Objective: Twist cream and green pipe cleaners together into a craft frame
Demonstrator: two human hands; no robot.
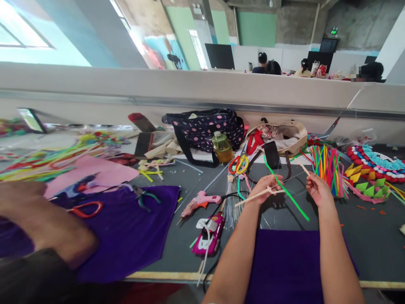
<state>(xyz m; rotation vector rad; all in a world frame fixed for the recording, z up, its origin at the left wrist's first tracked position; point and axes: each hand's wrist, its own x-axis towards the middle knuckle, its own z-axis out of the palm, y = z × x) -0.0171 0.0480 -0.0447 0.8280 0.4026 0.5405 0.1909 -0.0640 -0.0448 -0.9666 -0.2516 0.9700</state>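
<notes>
My left hand (265, 188) is closed on a bundle of pipe cleaners: a cream one (253, 197) sticking out to the left and a green one (292, 198) slanting down to the right. My right hand (317, 189) pinches a short cream pipe cleaner end (304, 168) a little to the right of the left hand. Both hands hover over the dark grey table (373, 236), above a purple cloth (284, 266) at the near edge.
A pink glue gun (200, 202) and a magenta tool (209, 237) lie left of my arms. Coloured pipe cleaners (325, 166) stand to the right, beside felt shapes (370, 181). Bags (205, 128), a bottle (222, 147) and a phone (272, 155) sit behind. Another person's arm (47, 223) rests at left.
</notes>
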